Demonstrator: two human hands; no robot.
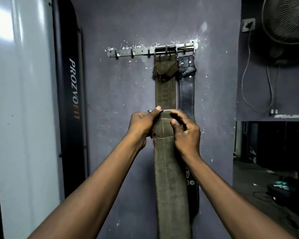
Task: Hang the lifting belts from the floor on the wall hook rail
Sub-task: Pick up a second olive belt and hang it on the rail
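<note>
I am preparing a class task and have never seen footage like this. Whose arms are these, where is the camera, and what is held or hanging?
There is no machine here: the one picture comes from a wide-angle camera worn on a person's head, so the two bare arms are the wearer's own. The left hand and right hand both grip the top end of a long olive-green fabric lifting belt, by its metal buckle bar. Ahead, a metal hook rail is fixed to the grey wall. Two belts already hang from its right part: another olive-green fabric belt and, right of it, a black leather belt. The rail's left hooks are free. A wall fan shows at top right.
</note>
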